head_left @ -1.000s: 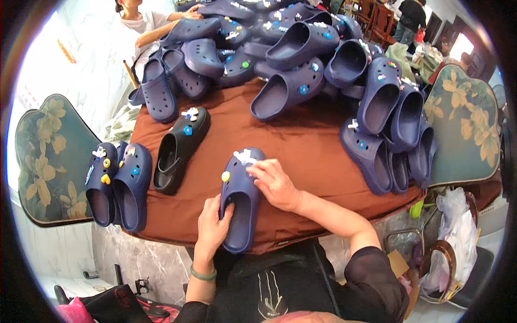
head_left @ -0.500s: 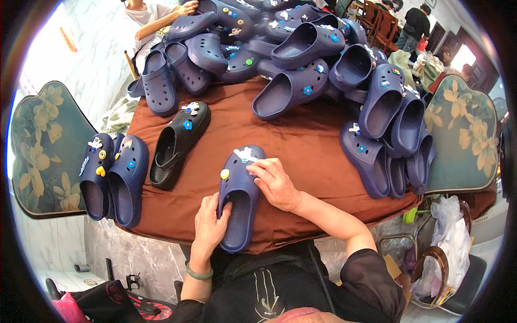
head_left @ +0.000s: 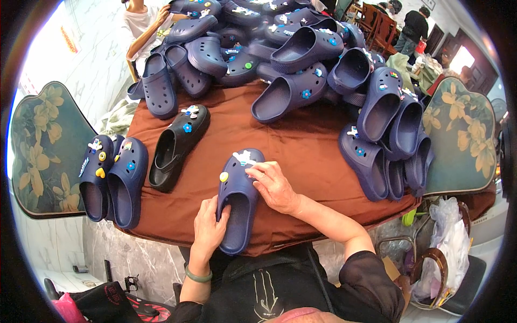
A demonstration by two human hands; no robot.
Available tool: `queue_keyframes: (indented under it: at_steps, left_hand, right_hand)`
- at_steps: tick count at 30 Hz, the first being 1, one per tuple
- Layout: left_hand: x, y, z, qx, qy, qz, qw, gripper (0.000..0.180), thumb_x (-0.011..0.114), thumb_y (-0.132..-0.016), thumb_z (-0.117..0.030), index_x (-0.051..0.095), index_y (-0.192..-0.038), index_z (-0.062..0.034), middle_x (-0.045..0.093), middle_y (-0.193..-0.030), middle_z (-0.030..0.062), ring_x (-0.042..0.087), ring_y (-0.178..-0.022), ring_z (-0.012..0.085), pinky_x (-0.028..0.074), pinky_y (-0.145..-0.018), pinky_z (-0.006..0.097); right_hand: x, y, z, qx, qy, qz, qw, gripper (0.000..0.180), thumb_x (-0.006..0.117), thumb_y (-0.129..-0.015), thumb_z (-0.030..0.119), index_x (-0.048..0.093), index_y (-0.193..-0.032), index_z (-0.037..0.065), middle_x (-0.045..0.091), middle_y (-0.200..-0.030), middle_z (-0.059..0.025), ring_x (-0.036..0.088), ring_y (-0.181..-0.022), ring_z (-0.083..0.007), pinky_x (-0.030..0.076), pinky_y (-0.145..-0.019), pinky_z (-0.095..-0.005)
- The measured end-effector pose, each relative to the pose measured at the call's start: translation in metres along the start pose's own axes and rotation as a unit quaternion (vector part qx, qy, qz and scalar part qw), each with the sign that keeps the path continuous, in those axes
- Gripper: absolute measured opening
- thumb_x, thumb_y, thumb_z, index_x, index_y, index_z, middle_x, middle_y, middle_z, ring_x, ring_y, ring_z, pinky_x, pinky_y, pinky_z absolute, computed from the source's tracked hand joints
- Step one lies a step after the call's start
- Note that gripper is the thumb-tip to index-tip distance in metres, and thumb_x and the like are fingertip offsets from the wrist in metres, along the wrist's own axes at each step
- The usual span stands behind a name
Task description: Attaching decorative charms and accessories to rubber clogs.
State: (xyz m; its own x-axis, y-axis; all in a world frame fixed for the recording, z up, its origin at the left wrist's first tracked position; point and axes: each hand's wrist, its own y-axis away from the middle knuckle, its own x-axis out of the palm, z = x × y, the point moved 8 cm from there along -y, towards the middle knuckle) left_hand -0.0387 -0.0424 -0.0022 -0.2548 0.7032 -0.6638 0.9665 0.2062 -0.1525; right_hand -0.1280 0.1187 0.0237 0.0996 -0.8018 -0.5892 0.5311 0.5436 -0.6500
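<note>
A navy clog [head_left: 236, 218] lies before me near the table's front edge, its toe pointing away. On its toe are a white figure charm and a round yellow charm [head_left: 224, 176]. My left hand [head_left: 210, 223] grips the clog's left side, with the thumb inside the opening. Over the right of the toe, my right hand [head_left: 273, 185] is closed in a pinch at the holes, just below the white charm [head_left: 244, 158]. Whatever those fingertips hold is hidden. A black clog [head_left: 180, 145] with a blue flower charm lies just beyond, to the left.
Navy clogs [head_left: 307, 48] are heaped across the far side of the brown-covered table [head_left: 226, 124]. More clogs stand at the left edge [head_left: 126, 183] and the right edge [head_left: 366, 167]. Chairs with floral backs [head_left: 40, 151] flank the table. Another person's arm [head_left: 153, 27] reaches to the heap.
My hands and the navy clog stay nearly in place, the right still pinching at the toe. At the far left, the other person's hand has shifted left along the heap.
</note>
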Motion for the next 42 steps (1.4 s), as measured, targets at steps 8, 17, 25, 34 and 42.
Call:
queue_keyframes:
  at_steps: [8,17,25,34,42]
  left_hand:
    - [-0.005,-0.002,-0.002,0.010,-0.009,-0.007,1.000,0.031,0.062,-0.086,-0.017,0.058,-0.113,-0.0027,0.058,-0.093,0.0173,0.059,-0.086,0.0355,0.048,-0.074,0.043]
    - [0.009,0.006,0.007,-0.011,-0.023,0.013,1.000,0.035,0.060,-0.089,-0.024,0.056,-0.118,-0.0036,0.059,-0.106,0.0187,0.057,-0.100,0.0356,0.048,-0.084,0.044]
    - [0.013,0.014,0.009,-0.033,-0.034,0.032,0.998,0.036,0.058,-0.090,-0.028,0.053,-0.115,-0.0026,0.053,-0.100,0.0200,0.057,-0.093,0.0381,0.048,-0.078,0.045]
    - [0.022,0.009,0.006,-0.004,-0.021,0.025,0.999,0.037,0.059,-0.089,-0.027,0.054,-0.120,-0.0064,0.054,-0.101,0.0194,0.057,-0.094,0.0371,0.048,-0.080,0.045]
    - [0.007,0.008,-0.005,0.017,-0.011,-0.023,1.000,0.033,0.063,-0.086,-0.025,0.055,-0.110,-0.0029,0.055,-0.097,0.0183,0.059,-0.086,0.0386,0.049,-0.072,0.047]
  right_hand:
    - [-0.002,-0.007,0.001,-0.013,0.012,-0.002,1.000,0.032,0.061,-0.085,0.007,0.058,-0.116,0.002,0.054,-0.114,-0.0151,0.050,-0.103,-0.0336,0.043,-0.092,-0.0429]
    - [-0.008,0.005,0.008,-0.002,0.003,0.009,1.000,0.031,0.061,-0.082,0.003,0.060,-0.113,0.002,0.055,-0.111,-0.0140,0.050,-0.102,-0.0325,0.042,-0.090,-0.0422]
    - [0.002,-0.003,0.006,0.002,-0.008,0.022,1.000,0.026,0.053,-0.091,0.006,0.059,-0.115,0.000,0.055,-0.112,-0.0140,0.048,-0.102,-0.0319,0.041,-0.090,-0.0411]
    - [-0.004,0.006,-0.004,0.023,0.007,0.001,1.000,0.028,0.053,-0.088,0.002,0.058,-0.116,-0.001,0.054,-0.112,-0.0151,0.048,-0.105,-0.0332,0.041,-0.092,-0.0434]
    - [-0.004,-0.003,0.003,0.013,0.004,0.009,1.000,0.030,0.056,-0.086,0.002,0.058,-0.116,0.000,0.054,-0.112,-0.0151,0.050,-0.103,-0.0330,0.042,-0.091,-0.0408]
